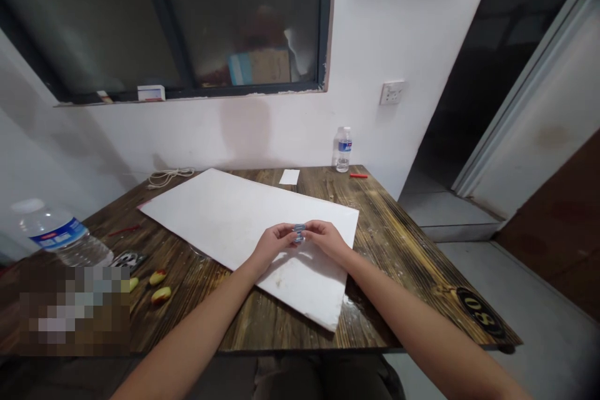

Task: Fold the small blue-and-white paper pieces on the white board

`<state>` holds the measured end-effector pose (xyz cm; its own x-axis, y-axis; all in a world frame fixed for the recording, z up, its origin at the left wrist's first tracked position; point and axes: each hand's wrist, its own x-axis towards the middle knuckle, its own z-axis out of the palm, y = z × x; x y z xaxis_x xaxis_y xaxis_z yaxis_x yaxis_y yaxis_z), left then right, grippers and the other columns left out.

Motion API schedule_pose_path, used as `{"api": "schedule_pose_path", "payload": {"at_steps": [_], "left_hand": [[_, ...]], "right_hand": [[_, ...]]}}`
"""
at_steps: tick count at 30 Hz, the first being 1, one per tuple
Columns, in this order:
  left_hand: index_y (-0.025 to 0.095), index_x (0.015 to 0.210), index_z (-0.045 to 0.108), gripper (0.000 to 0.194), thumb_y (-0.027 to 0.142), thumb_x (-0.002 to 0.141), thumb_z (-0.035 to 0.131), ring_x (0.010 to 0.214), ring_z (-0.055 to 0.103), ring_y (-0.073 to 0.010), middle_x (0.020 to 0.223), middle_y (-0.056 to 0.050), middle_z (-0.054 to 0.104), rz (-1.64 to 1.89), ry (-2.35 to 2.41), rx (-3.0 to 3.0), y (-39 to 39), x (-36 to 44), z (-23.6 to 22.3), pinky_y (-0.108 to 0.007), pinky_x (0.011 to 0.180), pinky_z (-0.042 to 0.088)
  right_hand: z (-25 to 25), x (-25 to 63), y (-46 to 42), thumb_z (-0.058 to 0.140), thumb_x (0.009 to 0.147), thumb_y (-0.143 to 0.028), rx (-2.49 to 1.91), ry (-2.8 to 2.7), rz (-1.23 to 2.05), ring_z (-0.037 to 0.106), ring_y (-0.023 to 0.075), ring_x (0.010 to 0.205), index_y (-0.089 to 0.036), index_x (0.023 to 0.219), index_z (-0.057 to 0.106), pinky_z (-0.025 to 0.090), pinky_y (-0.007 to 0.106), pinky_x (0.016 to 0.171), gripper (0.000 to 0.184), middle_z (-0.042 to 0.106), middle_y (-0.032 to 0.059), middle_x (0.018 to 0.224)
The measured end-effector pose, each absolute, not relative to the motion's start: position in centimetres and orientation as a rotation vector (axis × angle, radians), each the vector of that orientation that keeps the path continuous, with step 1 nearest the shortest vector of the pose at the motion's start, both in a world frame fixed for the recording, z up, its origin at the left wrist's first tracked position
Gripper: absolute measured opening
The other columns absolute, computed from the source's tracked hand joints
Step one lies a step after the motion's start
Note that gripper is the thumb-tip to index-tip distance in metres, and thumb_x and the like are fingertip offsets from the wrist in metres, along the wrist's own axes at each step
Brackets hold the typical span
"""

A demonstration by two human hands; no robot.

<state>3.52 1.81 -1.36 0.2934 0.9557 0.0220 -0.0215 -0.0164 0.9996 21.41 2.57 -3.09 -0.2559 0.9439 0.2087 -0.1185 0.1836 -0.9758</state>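
Observation:
Between the fingertips of both hands is a small blue-grey piece [299,229], too small to make out its kind. My left hand [273,245] pinches it from the left, thumb and fingers closed. From the other side my right hand [327,240] grips its right edge in the same way. Both hands are over the right part of a large white board [206,215], which lies at a slant on the table. Fingers cover part of the piece.
A dark wooden table [389,237] stands against the wall. On it are a big water bottle [65,234], fruits [160,295], a white cable [171,176], a white paper [289,177], a small bottle [344,150] and a red stick [359,176]. A blurred patch hides the lower left.

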Motion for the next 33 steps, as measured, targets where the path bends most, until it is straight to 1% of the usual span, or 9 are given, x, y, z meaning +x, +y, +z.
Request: {"api": "schedule_pose_path", "payload": {"at_steps": [3, 10, 15, 18, 21, 24, 28, 33], "left_hand": [[0.013, 0.097, 0.072, 0.041, 0.038, 0.066, 0.079, 0.078, 0.066, -0.0166, 0.097, -0.01, 0.072, 0.993, 0.967, 1.337, 1.7, 3.42, -1.32, -0.03, 0.076, 0.052], [0.012, 0.09, 0.073, 0.039, 0.036, 0.06, 0.082, 0.071, 0.065, -0.0165, 0.085, -0.009, 0.073, 1.047, 1.012, 1.342, 1.67, 3.31, -1.33, -0.03, 0.071, 0.052], [0.013, 0.078, 0.07, 0.032, 0.035, 0.059, 0.083, 0.064, 0.063, -0.0136, 0.074, -0.004, 0.071, 1.09, 1.035, 1.293, 1.57, 3.41, -1.32, -0.027, 0.067, 0.052], [0.013, 0.073, 0.067, 0.03, 0.034, 0.058, 0.084, 0.063, 0.063, -0.013, 0.07, -0.003, 0.068, 1.102, 1.035, 1.286, 1.41, 3.52, -1.25, -0.026, 0.065, 0.051], [0.013, 0.072, 0.066, 0.032, 0.034, 0.056, 0.085, 0.062, 0.062, -0.0127, 0.069, -0.003, 0.068, 1.095, 1.028, 1.275, 1.29, 3.65, -1.2, -0.026, 0.065, 0.051], [0.013, 0.072, 0.067, 0.035, 0.036, 0.054, 0.085, 0.061, 0.062, -0.0129, 0.069, -0.003, 0.068, 1.087, 1.026, 1.255, 1.31, 3.73, -1.27, -0.026, 0.064, 0.051], [0.013, 0.074, 0.068, 0.035, 0.036, 0.055, 0.085, 0.062, 0.063, -0.0132, 0.071, -0.003, 0.07, 1.082, 1.014, 1.266, 1.48, 3.69, -1.4, -0.028, 0.066, 0.052], [0.014, 0.078, 0.07, 0.033, 0.037, 0.058, 0.083, 0.065, 0.064, -0.0141, 0.076, -0.005, 0.071, 1.079, 1.03, 1.297, 1.46, 3.58, -1.24, -0.029, 0.067, 0.052]], "right_hand": [[-3.26, 21.39, 2.56, 0.072, 0.066, -0.038, -0.877, -1.413, 1.274, 0.055, 0.0142, 0.066, -0.017, 0.077, 0.069, 0.042, 0.029, 0.068, 0.023, 0.066, 0.0004, 0.07], [-3.52, 20.97, 2.37, 0.07, 0.068, -0.036, -0.875, -1.382, 1.277, 0.055, 0.0143, 0.066, -0.018, 0.079, 0.07, 0.043, 0.03, 0.069, 0.021, 0.066, 0.0005, 0.07], [-3.39, 20.63, 2.22, 0.074, 0.066, -0.038, -0.831, -1.34, 1.293, 0.058, 0.0161, 0.073, -0.019, 0.084, 0.065, 0.045, 0.032, 0.072, 0.028, 0.068, 0.0028, 0.079], [-3.43, 20.48, 2.2, 0.079, 0.06, -0.038, -0.826, -1.325, 1.283, 0.058, 0.0148, 0.069, -0.02, 0.081, 0.06, 0.044, 0.029, 0.068, 0.034, 0.065, 0.0005, 0.075], [-3.52, 20.49, 2.22, 0.082, 0.056, -0.039, -0.865, -1.341, 1.269, 0.053, 0.0122, 0.061, -0.019, 0.072, 0.055, 0.041, 0.026, 0.06, 0.036, 0.06, -0.0027, 0.066], [-3.49, 20.62, 2.21, 0.081, 0.056, -0.039, -0.889, -1.332, 1.274, 0.05, 0.0103, 0.058, -0.018, 0.065, 0.055, 0.038, 0.025, 0.058, 0.034, 0.057, -0.0036, 0.063], [-3.22, 20.72, 2.03, 0.081, 0.056, -0.038, -0.892, -1.286, 1.319, 0.049, 0.01, 0.058, -0.017, 0.064, 0.057, 0.037, 0.024, 0.058, 0.032, 0.058, -0.0034, 0.062], [-2.93, 20.72, 1.8, 0.08, 0.057, -0.041, -0.917, -1.27, 1.331, 0.048, 0.0103, 0.057, -0.017, 0.065, 0.059, 0.037, 0.025, 0.057, 0.032, 0.059, -0.0024, 0.061]]}}
